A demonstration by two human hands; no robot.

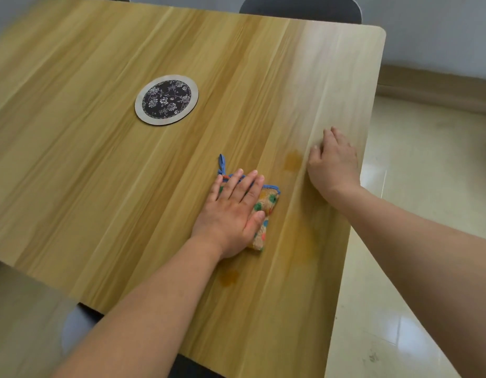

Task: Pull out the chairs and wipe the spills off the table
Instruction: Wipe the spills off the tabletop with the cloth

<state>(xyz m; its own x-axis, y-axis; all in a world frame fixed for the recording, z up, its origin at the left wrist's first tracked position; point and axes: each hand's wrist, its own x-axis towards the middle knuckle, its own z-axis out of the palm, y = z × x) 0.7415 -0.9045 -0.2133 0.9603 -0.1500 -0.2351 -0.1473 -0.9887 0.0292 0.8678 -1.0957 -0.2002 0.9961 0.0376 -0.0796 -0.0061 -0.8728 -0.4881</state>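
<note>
**Cloth sits left of the spills, under my left hand**

While my left hand (231, 211) lies flat on the folded cloth (265, 211), fingers straight and slightly spread, thumb along its right edge, the amber spills lie to the right of it: one spill (293, 159) ahead and to the right, just beside my right hand (333, 162), a larger smear (304, 244) right of the cloth, a third spot (228, 277) near my left forearm. The cloth's long axis runs away from me. My right hand rests on the table (100, 186) with fingers loosely curled, holding nothing. I judge the next wipe goes rightward. A round floral coaster (166, 99) sits well apart to the left. Dark chair backs (300, 8) show beyond the far edge; pale tiled floor (427, 159) lies right.
</note>
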